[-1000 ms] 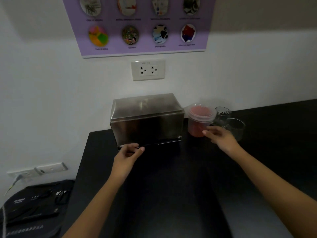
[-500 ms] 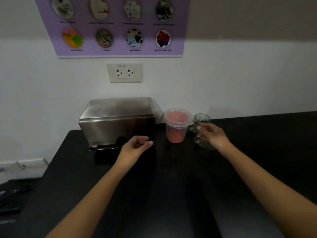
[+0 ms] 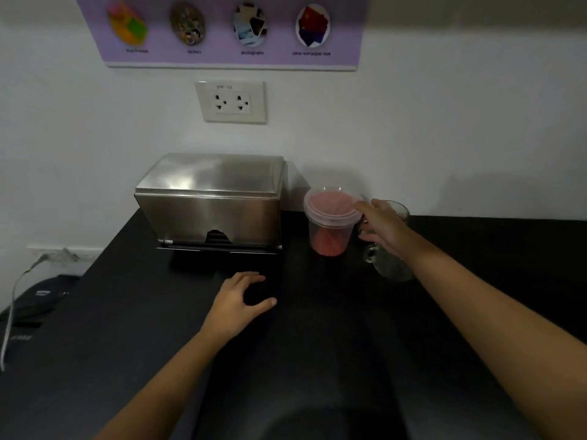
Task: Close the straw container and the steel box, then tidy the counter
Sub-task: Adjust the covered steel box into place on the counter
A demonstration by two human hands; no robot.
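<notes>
The steel box [image 3: 209, 201] stands at the back of the black counter [image 3: 317, 344] against the wall, its lid down. Right of it stands the clear plastic straw container [image 3: 330, 230], holding red straws, with its lid on. My right hand [image 3: 384, 227] reaches in from the right with fingers spread. Its index fingertip is at the container's lid rim. The hand is in front of one glass mug [image 3: 401, 211] and above another glass mug [image 3: 390, 265]. My left hand [image 3: 238, 303] hovers over the counter in front of the box, fingers loosely apart and holding nothing.
A double wall socket [image 3: 232, 101] and a purple poster [image 3: 235, 30] are on the wall above the box. Off the counter's left edge lies a black device [image 3: 38, 296] with a grey cable [image 3: 12, 300]. Dark counter surface stretches toward me and to the right.
My left hand has drawn back from the steel box's front toward me. My right hand has shifted from the glass mugs toward the straw container's lid.
</notes>
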